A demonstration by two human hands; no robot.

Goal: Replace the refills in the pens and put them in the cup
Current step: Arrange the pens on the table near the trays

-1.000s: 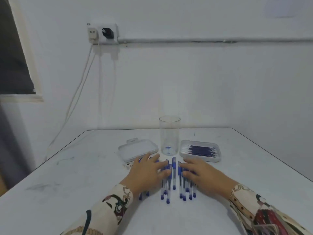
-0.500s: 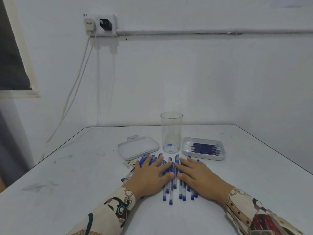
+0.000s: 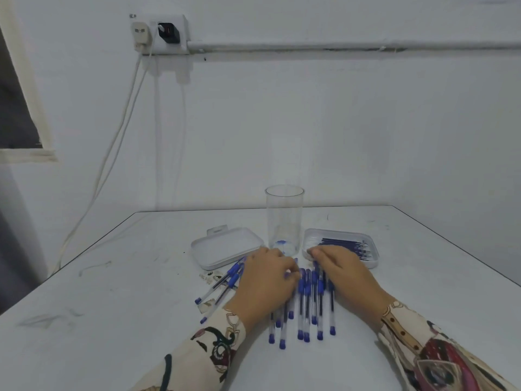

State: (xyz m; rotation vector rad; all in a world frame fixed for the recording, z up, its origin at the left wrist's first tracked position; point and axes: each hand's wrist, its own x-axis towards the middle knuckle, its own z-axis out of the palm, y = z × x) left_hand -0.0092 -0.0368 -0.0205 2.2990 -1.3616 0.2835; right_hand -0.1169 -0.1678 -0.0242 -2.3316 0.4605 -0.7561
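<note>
On the white table (image 3: 112, 320), a row of blue-capped clear pens (image 3: 307, 306) lies side by side at the near centre, with a few more fanned out to the left. The left hand (image 3: 267, 283) and right hand (image 3: 342, 273) both rest palm-down on the pens, fingers bent at their far ends; I cannot tell whether either pinches one. Just beyond stand the clear cup (image 3: 284, 218), upright, a lid (image 3: 225, 246) to its left and a tray of refills (image 3: 342, 245) to its right.
</note>
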